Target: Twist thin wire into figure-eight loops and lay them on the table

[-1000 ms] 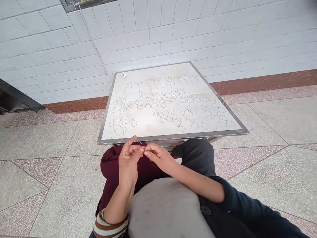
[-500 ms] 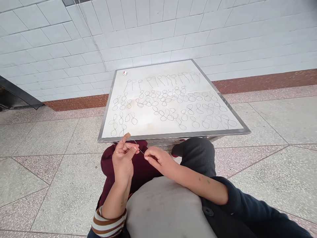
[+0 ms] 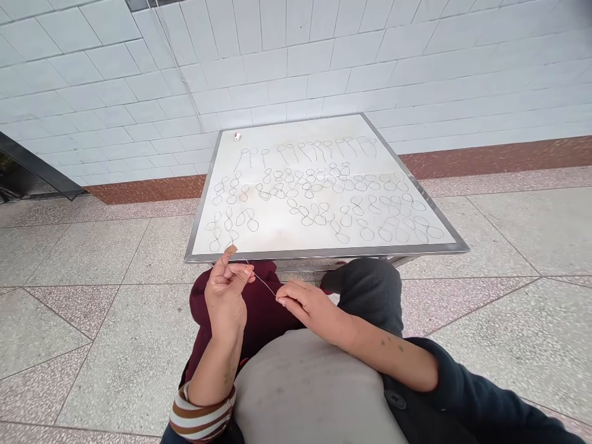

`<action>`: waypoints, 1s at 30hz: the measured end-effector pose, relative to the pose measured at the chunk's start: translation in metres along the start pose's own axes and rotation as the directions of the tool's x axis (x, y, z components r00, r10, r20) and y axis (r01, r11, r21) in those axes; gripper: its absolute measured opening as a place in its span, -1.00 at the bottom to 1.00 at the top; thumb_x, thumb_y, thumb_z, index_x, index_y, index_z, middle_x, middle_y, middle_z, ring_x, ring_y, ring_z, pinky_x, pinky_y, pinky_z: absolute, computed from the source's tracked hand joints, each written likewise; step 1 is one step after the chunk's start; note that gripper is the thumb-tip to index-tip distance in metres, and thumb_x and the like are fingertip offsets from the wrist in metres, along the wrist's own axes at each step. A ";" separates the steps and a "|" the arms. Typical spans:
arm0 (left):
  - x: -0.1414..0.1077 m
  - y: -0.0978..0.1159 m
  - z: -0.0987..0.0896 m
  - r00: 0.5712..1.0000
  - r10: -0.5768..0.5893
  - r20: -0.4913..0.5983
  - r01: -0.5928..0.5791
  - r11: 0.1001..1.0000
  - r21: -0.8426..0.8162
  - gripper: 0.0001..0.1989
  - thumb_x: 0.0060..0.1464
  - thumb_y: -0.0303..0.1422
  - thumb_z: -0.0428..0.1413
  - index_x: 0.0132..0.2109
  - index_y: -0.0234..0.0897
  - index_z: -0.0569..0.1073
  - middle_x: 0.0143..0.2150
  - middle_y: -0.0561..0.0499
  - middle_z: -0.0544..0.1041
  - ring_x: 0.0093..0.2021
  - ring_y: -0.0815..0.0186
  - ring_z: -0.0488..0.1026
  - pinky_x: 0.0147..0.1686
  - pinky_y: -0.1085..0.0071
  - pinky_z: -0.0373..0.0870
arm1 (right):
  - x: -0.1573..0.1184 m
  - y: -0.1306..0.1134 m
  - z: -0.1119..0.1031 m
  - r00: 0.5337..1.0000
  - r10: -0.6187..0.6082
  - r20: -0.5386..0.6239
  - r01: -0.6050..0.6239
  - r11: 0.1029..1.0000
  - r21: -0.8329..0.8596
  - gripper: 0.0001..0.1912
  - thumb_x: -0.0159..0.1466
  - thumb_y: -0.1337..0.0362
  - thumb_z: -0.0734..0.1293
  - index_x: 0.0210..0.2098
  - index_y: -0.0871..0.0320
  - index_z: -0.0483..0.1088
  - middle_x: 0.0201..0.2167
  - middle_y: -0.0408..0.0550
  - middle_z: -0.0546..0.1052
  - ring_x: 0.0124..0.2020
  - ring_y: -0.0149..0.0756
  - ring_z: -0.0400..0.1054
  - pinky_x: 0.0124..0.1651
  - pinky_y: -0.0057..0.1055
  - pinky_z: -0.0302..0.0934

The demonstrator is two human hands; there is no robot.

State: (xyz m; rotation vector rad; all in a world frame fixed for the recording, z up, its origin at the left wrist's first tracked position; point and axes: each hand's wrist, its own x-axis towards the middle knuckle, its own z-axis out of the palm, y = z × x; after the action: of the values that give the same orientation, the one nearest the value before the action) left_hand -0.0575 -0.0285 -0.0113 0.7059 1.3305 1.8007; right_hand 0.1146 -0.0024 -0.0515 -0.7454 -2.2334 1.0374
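Observation:
A thin wire point(image 3: 264, 283) runs between my two hands, above my lap and just short of the table's near edge. My left hand point(image 3: 227, 290) pinches it between thumb and fingers, with a short end sticking up past them. The index finger of that hand points up and has a tan wrap point(image 3: 230, 250) on its tip. My right hand point(image 3: 311, 306) grips the wire's other end between thumb and index finger. On the white tabletop point(image 3: 277, 235) lie many wire loops, several of them twisted into figure-eights point(image 3: 367, 230).
Along the table's back lie several single loops with long tails point(image 3: 303, 150). A small red-and-white object point(image 3: 237, 136) sits at the far left corner. The metal rim point(image 3: 324, 253) borders the table, which stands against a tiled wall point(image 3: 263, 71).
My right hand has drawn away to the right and slightly down, so more wire shows between the hands. My left hand has shifted slightly left, still pinching the wire.

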 end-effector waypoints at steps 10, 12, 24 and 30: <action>-0.004 0.002 0.007 1.000 0.010 0.025 -0.010 0.999 0.035 -0.60 -0.07 -0.45 0.27 -0.01 -0.24 0.49 -0.39 0.13 0.51 -0.45 0.49 0.39 -0.10 0.42 0.37 | 0.009 -0.007 0.001 0.998 0.060 -0.018 -0.058 0.995 0.081 -0.84 0.37 0.27 0.17 -0.19 0.08 0.39 -0.33 -0.12 0.48 -0.31 -0.34 0.33 -0.19 -0.39 0.22; -0.005 0.003 0.007 1.000 0.006 0.021 -0.007 0.999 0.041 -0.53 -0.06 -0.44 0.26 0.05 -0.23 0.45 -0.45 0.15 0.48 -0.44 0.48 0.40 -0.08 0.40 0.36 | 0.010 -0.007 0.001 0.998 0.060 -0.026 -0.057 0.995 0.083 -0.84 0.37 0.28 0.18 -0.19 0.08 0.39 -0.32 -0.12 0.49 -0.30 -0.34 0.34 -0.18 -0.39 0.22; -0.003 0.002 0.007 1.000 -0.008 0.002 0.008 0.998 0.055 -0.60 -0.08 -0.45 0.28 -0.03 -0.24 0.50 -0.43 0.13 0.50 -0.43 0.46 0.41 -0.10 0.39 0.37 | 0.008 -0.003 0.005 0.990 0.094 -0.101 -0.088 0.994 0.068 -0.77 0.36 0.33 0.14 -0.19 0.08 0.42 -0.38 -0.11 0.50 -0.28 -0.32 0.37 -0.20 -0.38 0.23; -0.005 0.001 0.007 1.000 0.009 -0.012 -0.009 0.999 0.044 -0.59 -0.09 -0.46 0.28 -0.02 -0.25 0.50 -0.39 0.12 0.52 -0.44 0.48 0.40 -0.03 0.38 0.35 | 0.007 -0.002 0.008 0.988 0.107 -0.110 -0.096 0.991 0.093 -0.77 0.35 0.33 0.12 -0.21 0.09 0.41 -0.43 -0.14 0.45 -0.36 -0.35 0.34 -0.25 -0.40 0.20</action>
State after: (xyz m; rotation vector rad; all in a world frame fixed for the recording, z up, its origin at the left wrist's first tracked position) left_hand -0.0492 -0.0289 -0.0084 0.7264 1.3803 1.7906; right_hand 0.1042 -0.0021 -0.0526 -0.8660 -2.0571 1.1045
